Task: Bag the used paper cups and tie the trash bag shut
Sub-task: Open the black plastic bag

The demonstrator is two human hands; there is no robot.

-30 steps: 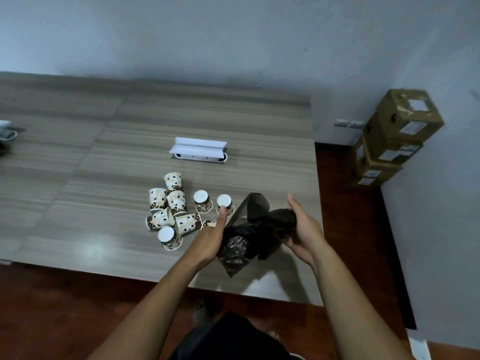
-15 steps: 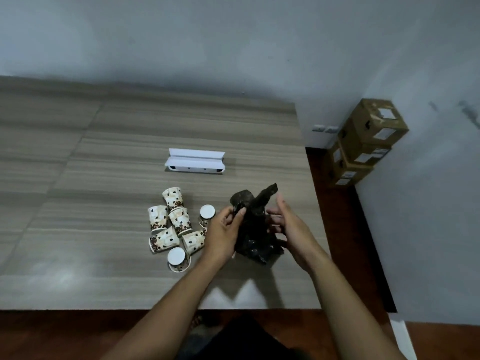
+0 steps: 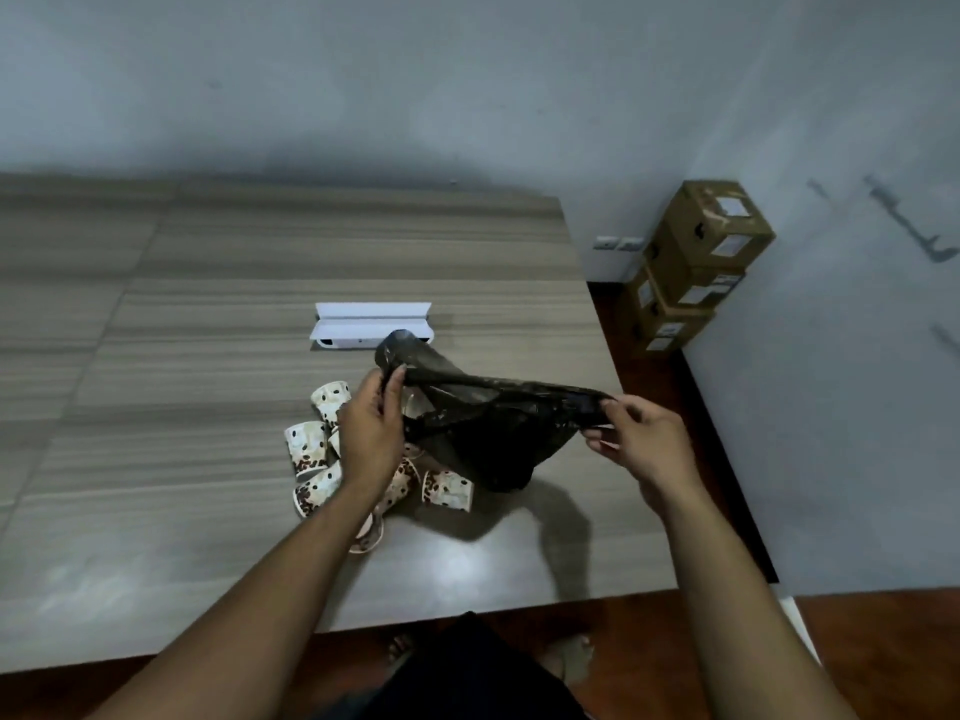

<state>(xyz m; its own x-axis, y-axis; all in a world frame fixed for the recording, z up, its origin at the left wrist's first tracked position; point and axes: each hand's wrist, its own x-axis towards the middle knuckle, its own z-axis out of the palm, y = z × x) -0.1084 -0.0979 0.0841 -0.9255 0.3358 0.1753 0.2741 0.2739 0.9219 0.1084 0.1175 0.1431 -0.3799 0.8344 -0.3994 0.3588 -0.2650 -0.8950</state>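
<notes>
Head camera looks down on a grey wood-grain worktop, where a person stretches a black trash bag between both hands just above the surface. The left hand pinches one edge of the bag with curled fingers, and the right hand pinches the opposite edge. Patterned paper cups lie clustered on the worktop beneath the left hand, some tipped over, with a white object farther back.

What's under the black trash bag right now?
Spotted paper cups lie on the table below the trash bag, which the left hand and right hand hold stretched. Any cups directly beneath its dark body are covered.
</notes>
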